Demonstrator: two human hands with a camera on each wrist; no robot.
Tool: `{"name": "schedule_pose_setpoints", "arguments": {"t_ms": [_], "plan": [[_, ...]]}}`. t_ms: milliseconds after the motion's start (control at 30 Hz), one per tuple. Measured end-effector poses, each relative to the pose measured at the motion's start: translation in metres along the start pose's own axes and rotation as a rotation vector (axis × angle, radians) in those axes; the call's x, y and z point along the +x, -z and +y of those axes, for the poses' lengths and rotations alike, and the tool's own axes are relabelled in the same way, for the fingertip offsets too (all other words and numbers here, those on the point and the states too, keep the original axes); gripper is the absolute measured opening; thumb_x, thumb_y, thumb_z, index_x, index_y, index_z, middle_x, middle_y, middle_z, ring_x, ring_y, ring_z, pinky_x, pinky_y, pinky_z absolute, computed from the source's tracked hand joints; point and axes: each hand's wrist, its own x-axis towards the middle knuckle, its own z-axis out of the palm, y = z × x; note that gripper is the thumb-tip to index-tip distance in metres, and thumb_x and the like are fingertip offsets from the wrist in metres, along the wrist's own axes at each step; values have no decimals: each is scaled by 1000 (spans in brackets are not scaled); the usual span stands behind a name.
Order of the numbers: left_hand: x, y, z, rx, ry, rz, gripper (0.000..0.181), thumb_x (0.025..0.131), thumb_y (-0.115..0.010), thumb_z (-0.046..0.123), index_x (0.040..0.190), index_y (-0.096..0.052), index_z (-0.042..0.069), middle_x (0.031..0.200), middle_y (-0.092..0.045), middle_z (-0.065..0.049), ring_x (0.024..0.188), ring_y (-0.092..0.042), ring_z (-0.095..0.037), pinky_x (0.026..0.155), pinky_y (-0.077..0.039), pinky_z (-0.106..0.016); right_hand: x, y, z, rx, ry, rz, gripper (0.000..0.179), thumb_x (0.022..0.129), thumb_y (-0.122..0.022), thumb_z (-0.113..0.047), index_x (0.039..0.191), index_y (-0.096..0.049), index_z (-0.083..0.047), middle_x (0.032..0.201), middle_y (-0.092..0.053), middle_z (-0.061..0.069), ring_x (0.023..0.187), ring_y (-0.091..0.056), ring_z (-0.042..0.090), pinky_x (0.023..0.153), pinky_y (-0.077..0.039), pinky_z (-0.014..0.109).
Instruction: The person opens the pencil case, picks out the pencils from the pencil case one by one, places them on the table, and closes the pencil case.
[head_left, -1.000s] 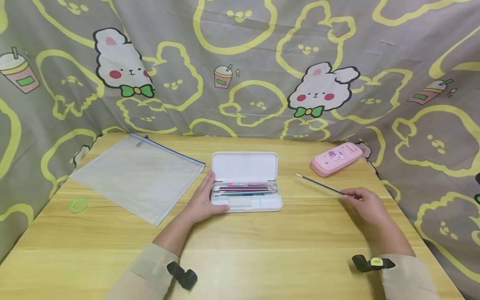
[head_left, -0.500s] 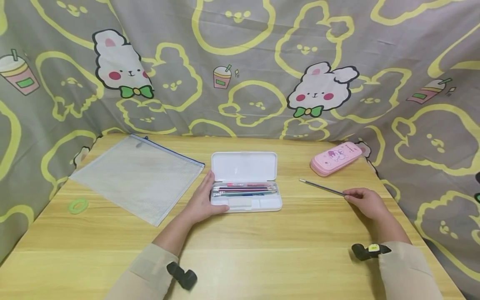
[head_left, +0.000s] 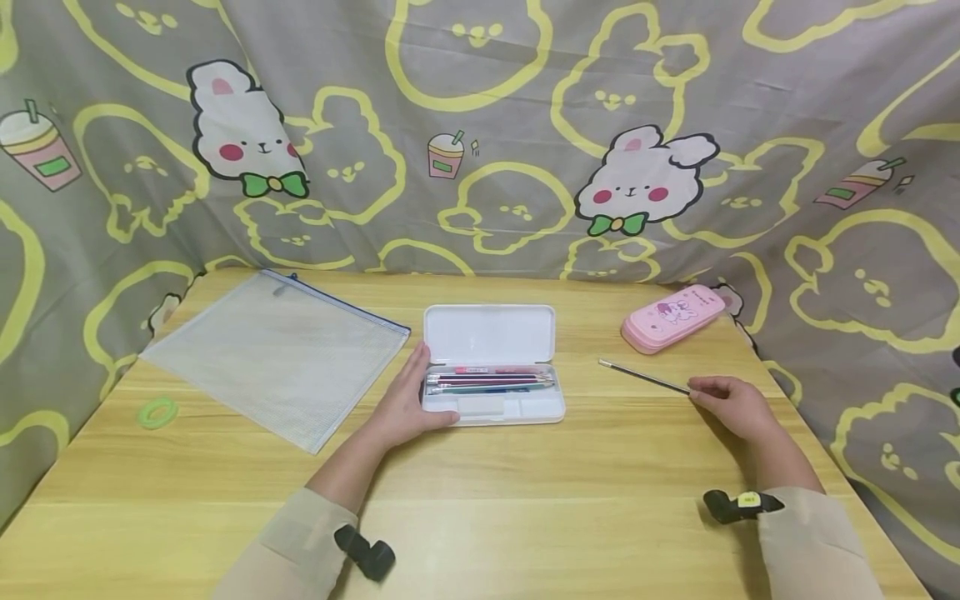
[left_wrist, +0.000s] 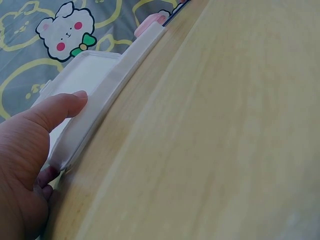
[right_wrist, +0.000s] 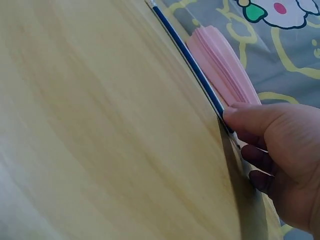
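Observation:
An open white pencil case [head_left: 489,333] lies mid-table with its lid raised, and several pencils [head_left: 491,380] are in its tray. My left hand [head_left: 405,404] holds the case's left end. In the left wrist view its thumb [left_wrist: 75,102] lies over the front rim, with fingertips low at the corner. To the right, my right hand [head_left: 733,406] pinches a dark blue pencil [head_left: 645,377] near one end between thumb and fingers. The pencil's white-tipped far end points left toward the case. In the right wrist view the pencil [right_wrist: 192,65] slants low over the tabletop.
A closed pink pencil case [head_left: 672,318] with a rabbit print sits at the back right. On the left lies a translucent zip bag [head_left: 285,358] with a blue zipper, and a green ring [head_left: 157,412] is in front of it. A patterned curtain [head_left: 510,125] hangs behind the table.
The pencil's far end has dropped and shifted slightly right with a small move of my right hand, then stayed nearly still. My left hand and the white pencil case have not moved.

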Motion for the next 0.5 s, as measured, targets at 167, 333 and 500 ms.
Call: {"name": "schedule_pose_setpoints", "arguments": {"t_ms": [167, 333, 500], "plan": [[0, 0, -1, 1, 3, -1, 122, 70, -85, 37, 157, -7, 4, 166, 1, -12, 153, -5, -36, 124, -11, -52, -4, -3, -16, 51, 2, 42, 53, 97, -58, -40, 129, -61, 2, 111, -63, 21, 89, -54, 15, 67, -47, 21], [0, 0, 0, 5, 5, -2, 121, 70, -85, 37, 157, -7, 4, 166, 1, -12, 153, -5, -35, 124, -11, -52, -5, -15, -50, 125, 51, 73, 45, 97, -61, -32, 125, -63, 2, 113, -58, 22, 89, -53, 17, 64, -49, 21], [0, 0, 0, 2, 5, -2, 122, 70, -85, 37, 157, -6, 4, 166, 1, -12, 153, -4, -35, 124, -11, -51, -1, -32, -85, 155, 151, 67, 33, 93, -67, -20, 117, -68, 1, 106, -62, 19, 85, -52, 12, 62, -49, 20]]}}
